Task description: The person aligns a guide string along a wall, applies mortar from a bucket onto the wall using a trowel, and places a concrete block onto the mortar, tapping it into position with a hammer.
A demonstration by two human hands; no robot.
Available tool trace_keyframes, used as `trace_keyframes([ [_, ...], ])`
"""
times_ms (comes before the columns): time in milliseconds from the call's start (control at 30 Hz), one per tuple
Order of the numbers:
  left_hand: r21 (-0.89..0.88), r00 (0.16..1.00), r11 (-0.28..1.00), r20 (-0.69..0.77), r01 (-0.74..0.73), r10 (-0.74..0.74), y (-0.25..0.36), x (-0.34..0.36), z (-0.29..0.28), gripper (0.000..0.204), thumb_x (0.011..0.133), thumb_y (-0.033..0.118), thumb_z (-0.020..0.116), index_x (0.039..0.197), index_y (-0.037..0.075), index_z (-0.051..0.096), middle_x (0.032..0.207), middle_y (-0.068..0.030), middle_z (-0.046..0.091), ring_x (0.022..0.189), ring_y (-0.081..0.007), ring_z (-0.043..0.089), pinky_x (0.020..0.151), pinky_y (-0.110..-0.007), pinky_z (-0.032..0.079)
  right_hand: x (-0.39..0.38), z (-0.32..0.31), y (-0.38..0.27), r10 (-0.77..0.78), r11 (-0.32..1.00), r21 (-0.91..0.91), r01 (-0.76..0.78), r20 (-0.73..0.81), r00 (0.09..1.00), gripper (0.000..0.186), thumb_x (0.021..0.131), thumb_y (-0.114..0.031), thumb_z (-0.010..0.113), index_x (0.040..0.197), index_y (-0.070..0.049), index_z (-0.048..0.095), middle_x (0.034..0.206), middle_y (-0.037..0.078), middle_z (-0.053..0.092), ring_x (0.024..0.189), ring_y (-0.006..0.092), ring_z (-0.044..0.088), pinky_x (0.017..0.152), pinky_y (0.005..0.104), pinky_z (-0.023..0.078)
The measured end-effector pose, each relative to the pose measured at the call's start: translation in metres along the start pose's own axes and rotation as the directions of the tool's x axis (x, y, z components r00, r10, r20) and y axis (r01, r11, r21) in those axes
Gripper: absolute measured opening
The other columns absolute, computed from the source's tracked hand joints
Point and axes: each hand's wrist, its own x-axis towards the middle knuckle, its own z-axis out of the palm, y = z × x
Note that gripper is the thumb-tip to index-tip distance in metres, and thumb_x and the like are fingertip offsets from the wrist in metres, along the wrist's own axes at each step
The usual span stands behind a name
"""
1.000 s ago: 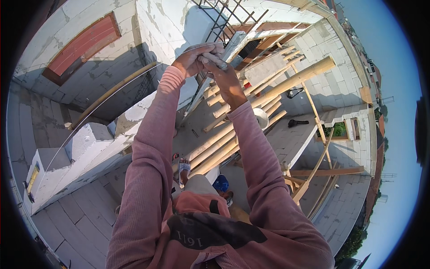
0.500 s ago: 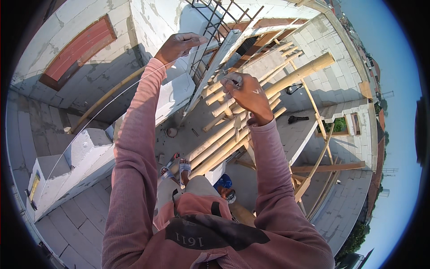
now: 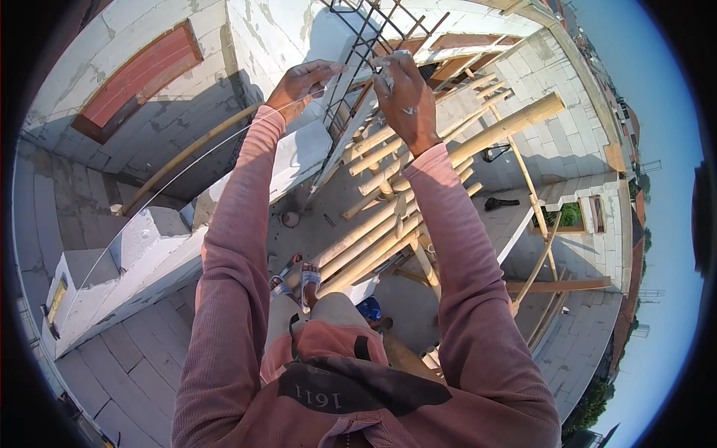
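Observation:
A thin pale string curves from the lower left up to my left hand, which pinches it beside the white block wall's top. My right hand is raised at a rebar cage, fingers curled and dusted grey; what is between them I cannot make out. The two hands are apart, with the dark bars rising just behind and between them.
Bamboo poles form a platform below, near my sandalled feet. Part of another person in blue shows lower down. Block walls surround me, with a red window panel at upper left and an outer drop at right.
My hands, together a second ago, have separated. Since half a second ago my right hand has risen toward the rebar, and my left has shifted slightly right and down.

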Motion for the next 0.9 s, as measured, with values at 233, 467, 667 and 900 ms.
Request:
trace_keyframes([
  [233, -0.109, 0.986, 0.992, 0.165, 0.056, -0.038, 0.001, -0.007, 0.002, 0.042, 0.098, 0.034, 0.065, 0.124, 0.001, 0.066, 0.080, 0.0053, 0.056, 0.071, -0.0055, 0.050, 0.068, -0.022, 0.044, -0.004, 0.004, 0.007, -0.019, 1.000, 0.019, 0.018, 0.053, 0.998, 0.021, 0.088, -0.014, 0.065, 0.109, -0.010, 0.069, 0.108, 0.010, 0.066, 0.091, 0.0373, 0.067, 0.076, 0.0464, 0.055],
  [467, -0.406, 0.940, 0.848, 0.142, 0.342, -0.311, 0.015, -0.008, 0.018, 0.049, 0.103, 0.045, 0.053, 0.126, 0.004, 0.064, 0.095, 0.0023, 0.067, 0.081, -0.0094, 0.062, 0.085, -0.025, 0.053, -0.022, -0.010, 0.020, -0.066, 0.998, 0.022, 0.067, -0.025, 0.997, 0.026, 0.083, -0.002, 0.068, 0.109, -0.004, 0.070, 0.109, 0.014, 0.068, 0.092, 0.0374, 0.066, 0.079, 0.0423, 0.054],
  [667, -0.114, 0.933, 0.972, 0.324, 0.206, -0.159, -0.007, 0.014, 0.003, 0.035, 0.099, 0.031, 0.062, 0.118, 0.002, 0.066, 0.093, 0.0021, 0.066, 0.076, -0.0063, 0.062, 0.072, -0.021, 0.054, -0.017, -0.013, 0.023, -0.032, 0.999, -0.026, 0.034, 0.049, 0.998, 0.037, 0.075, 0.002, 0.071, 0.111, -0.005, 0.068, 0.107, 0.015, 0.066, 0.091, 0.0388, 0.066, 0.079, 0.0443, 0.055],
  [900, -0.267, 0.973, 0.941, 0.153, 0.209, -0.173, 0.000, 0.000, 0.013, 0.030, 0.099, 0.023, 0.060, 0.118, 0.001, 0.066, 0.095, 0.0002, 0.068, 0.082, -0.0084, 0.065, 0.079, -0.024, 0.056, -0.015, -0.008, 0.009, -0.083, 0.993, -0.084, 0.080, -0.038, 0.996, 0.031, 0.080, -0.005, 0.068, 0.110, -0.011, 0.068, 0.105, 0.011, 0.065, 0.089, 0.0374, 0.067, 0.075, 0.0461, 0.055],
])
